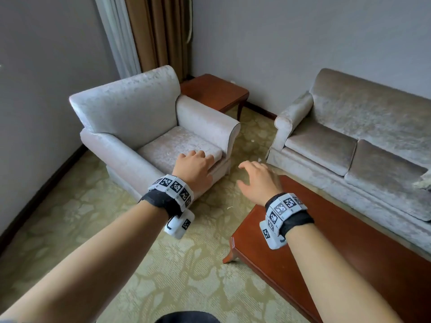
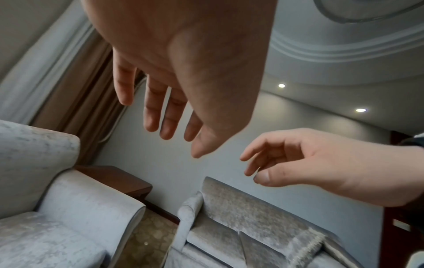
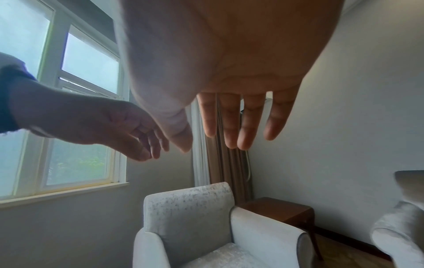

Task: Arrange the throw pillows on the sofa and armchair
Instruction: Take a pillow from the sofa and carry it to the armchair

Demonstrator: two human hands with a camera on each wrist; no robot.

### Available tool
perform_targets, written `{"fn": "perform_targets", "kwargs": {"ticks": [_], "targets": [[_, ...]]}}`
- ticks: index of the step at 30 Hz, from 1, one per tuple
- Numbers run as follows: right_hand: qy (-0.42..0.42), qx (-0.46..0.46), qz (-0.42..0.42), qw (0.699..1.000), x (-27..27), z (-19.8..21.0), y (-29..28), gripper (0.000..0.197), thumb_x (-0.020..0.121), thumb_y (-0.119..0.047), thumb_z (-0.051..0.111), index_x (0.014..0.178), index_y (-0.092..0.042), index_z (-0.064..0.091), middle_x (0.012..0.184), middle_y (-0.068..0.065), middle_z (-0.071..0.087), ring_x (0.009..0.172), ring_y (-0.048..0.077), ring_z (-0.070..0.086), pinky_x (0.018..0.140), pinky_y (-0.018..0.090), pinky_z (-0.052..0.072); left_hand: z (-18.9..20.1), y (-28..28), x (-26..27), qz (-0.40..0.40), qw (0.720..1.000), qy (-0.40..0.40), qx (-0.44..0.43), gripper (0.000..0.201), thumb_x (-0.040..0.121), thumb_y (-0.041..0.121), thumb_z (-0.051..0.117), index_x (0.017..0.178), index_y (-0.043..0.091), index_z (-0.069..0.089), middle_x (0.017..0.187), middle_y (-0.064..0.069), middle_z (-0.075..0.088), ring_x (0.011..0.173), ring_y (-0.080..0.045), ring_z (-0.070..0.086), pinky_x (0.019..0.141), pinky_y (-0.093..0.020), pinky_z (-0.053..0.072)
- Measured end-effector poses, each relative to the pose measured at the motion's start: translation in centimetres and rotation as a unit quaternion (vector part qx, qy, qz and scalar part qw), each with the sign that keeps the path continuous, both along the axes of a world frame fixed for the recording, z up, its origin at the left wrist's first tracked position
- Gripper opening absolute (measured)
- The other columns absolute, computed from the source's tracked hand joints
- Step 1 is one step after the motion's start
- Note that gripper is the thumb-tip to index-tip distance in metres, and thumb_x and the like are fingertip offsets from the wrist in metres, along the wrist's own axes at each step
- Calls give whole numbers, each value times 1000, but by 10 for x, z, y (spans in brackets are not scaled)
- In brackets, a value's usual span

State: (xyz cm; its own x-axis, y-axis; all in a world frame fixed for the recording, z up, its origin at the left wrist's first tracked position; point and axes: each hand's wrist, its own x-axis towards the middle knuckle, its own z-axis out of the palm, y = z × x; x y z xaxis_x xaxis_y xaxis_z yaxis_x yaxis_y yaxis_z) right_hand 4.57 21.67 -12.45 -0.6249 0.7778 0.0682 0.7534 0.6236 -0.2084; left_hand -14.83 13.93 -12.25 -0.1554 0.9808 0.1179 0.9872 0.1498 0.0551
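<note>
The pale velvet armchair (image 1: pixel 144 113) stands at the left with a bare seat. To the right is the grey-beige sofa (image 1: pixel 361 127). A fringed throw pillow (image 2: pixel 305 246) lies on the sofa seat; only its corner (image 1: pixel 425 181) shows at the head view's right edge. My left hand (image 1: pixel 196 166) hovers over the armchair's front edge, fingers relaxed, holding nothing. Between armchair and sofa, my right hand (image 1: pixel 256 176) is held out with fingers spread, also empty. Both palms face down in the wrist views, left hand (image 2: pixel 165 101) and right hand (image 3: pixel 231 116).
A low reddish wooden coffee table (image 1: pixel 338 241) stands in front of the sofa, under my right forearm. A wooden side table (image 1: pixel 214 92) fills the corner between armchair and sofa. Brown and white curtains (image 1: pixel 158 36) hang behind. Patterned carpet (image 1: pixel 163 264) lies underfoot.
</note>
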Motion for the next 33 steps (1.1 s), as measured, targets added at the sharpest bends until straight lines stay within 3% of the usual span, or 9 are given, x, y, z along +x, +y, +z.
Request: {"fn": "perform_targets", "kwargs": {"ticks": [5, 12, 16, 20, 25, 33], "targets": [[62, -34, 51, 996, -35, -10, 34, 39, 89, -41, 58, 125, -28, 53, 120, -3, 60, 111, 21, 53, 85, 35, 46, -6, 10, -34, 72, 997, -3, 11, 40, 87, 46, 52, 123, 30, 53, 116, 1, 59, 108, -23, 54, 85, -41, 41], [108, -79, 84, 988, -82, -45, 79, 38, 87, -42, 61, 123, -29, 54, 115, -5, 60, 111, 20, 52, 89, 40, 48, -35, 16, -85, 156, 987, -47, 7, 39, 87, 48, 51, 122, 30, 54, 116, 3, 58, 108, -23, 53, 85, -38, 41], [95, -83, 60, 990, -109, -57, 121, 40, 88, -41, 61, 125, -29, 54, 117, -5, 60, 110, 20, 52, 89, 39, 48, -50, 50, -131, 171, 983, -63, 7, 38, 88, 47, 52, 122, 31, 55, 116, 3, 58, 109, -23, 54, 86, -38, 43], [74, -62, 22, 995, -129, -52, 167, 41, 88, -40, 60, 127, -27, 55, 122, -4, 60, 112, 21, 50, 91, 39, 45, -52, 108, -176, 146, 988, -50, 14, 40, 90, 50, 50, 125, 33, 53, 120, 4, 58, 112, -23, 52, 90, -39, 43], [71, -54, -50, 995, -144, -47, 230, 41, 89, -40, 60, 126, -27, 54, 126, 0, 59, 119, 26, 50, 97, 48, 43, -47, 199, -211, 56, 998, -19, 0, 41, 90, 51, 50, 125, 31, 53, 119, 4, 58, 109, -24, 53, 90, -41, 42], [57, -69, -137, 986, -132, -55, 311, 41, 87, -42, 59, 124, -27, 54, 125, -2, 59, 118, 23, 51, 95, 47, 44, -47, 328, -212, -43, 999, -2, -30, 41, 87, 51, 51, 122, 30, 56, 115, 3, 61, 106, -25, 54, 89, -43, 44]]}}
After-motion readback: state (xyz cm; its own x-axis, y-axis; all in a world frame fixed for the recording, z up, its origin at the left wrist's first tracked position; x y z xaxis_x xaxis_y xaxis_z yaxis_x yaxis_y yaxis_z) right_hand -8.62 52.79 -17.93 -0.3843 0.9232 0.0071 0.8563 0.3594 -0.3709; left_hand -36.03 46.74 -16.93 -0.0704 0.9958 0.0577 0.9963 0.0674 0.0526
